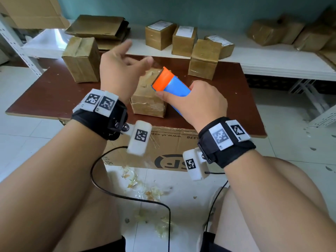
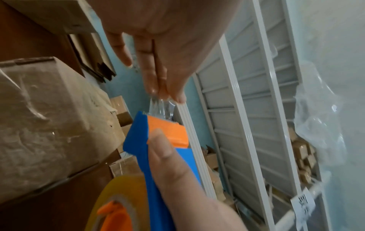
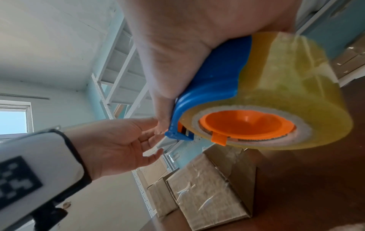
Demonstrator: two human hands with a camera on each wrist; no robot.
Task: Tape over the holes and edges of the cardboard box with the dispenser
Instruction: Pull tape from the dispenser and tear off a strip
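Note:
A small brown cardboard box (image 1: pixel 147 100), wrapped in clear tape, stands on the dark red table (image 1: pixel 54 91). It also shows in the left wrist view (image 2: pixel 49 125) and the right wrist view (image 3: pixel 209 192). My right hand (image 1: pixel 190 100) grips a blue and orange tape dispenser (image 1: pixel 172 84) above the box, cutter pointing up and away. Its yellowish tape roll (image 3: pixel 276 96) hangs below my palm. My left hand (image 1: pixel 143 60) is raised at the cutter. There its thumb and fingers (image 2: pixel 166 92) pinch the clear tape end (image 2: pixel 160 107), which is drawn a short way out.
Two other taped boxes (image 1: pixel 81 59) (image 1: pixel 203 59) stand further back on the table. More boxes (image 1: pixel 160 33) and flattened cardboard (image 1: pixel 98 28) lie on the white shelf behind. A large carton (image 1: pixel 163 148) sits under the table, with tape scraps (image 1: pixel 145 193) and a cable (image 1: pixel 127 195) on the floor.

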